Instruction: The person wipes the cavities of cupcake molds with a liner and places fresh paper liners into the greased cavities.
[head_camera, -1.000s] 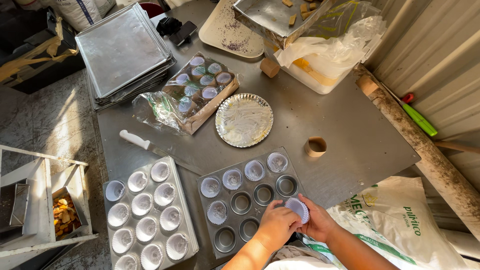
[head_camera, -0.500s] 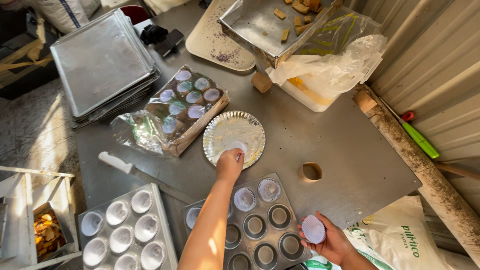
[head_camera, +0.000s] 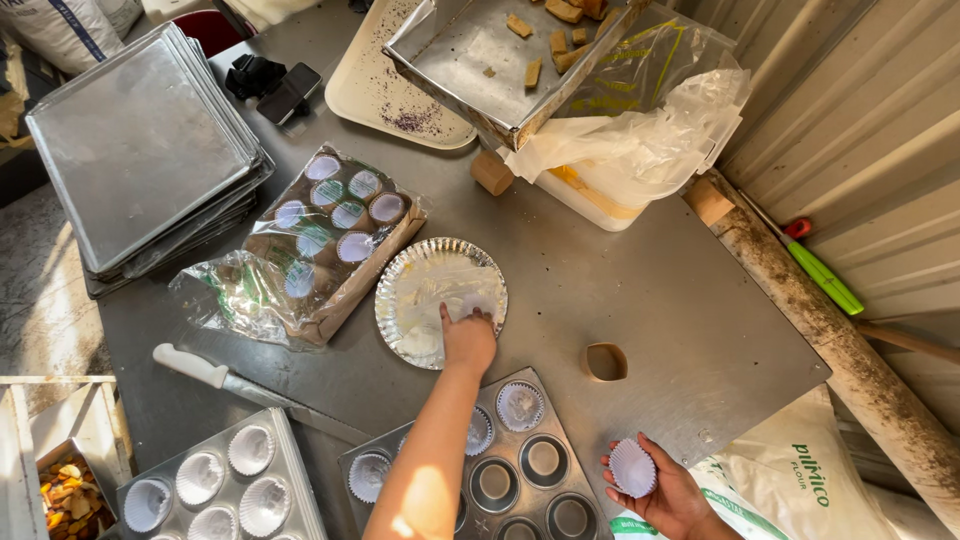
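since half a second ago, left hand (head_camera: 468, 340) sits a bit further right on the round foil plate (head_camera: 420, 300), fingers bent down onto the white paper liner stack (head_camera: 470, 305) there. plate lies mid-table, bare grey steel tabletop (head_camera: 680, 300) open to its right up to a small wooden ring (head_camera: 604, 362). dark metal muffin tin (head_camera: 520, 460) runs off the near table edge. right hand (head_camera: 660, 490) is open palm-up, cradling one pleated white paper cupcake liner (head_camera: 632, 467) just off that edge.
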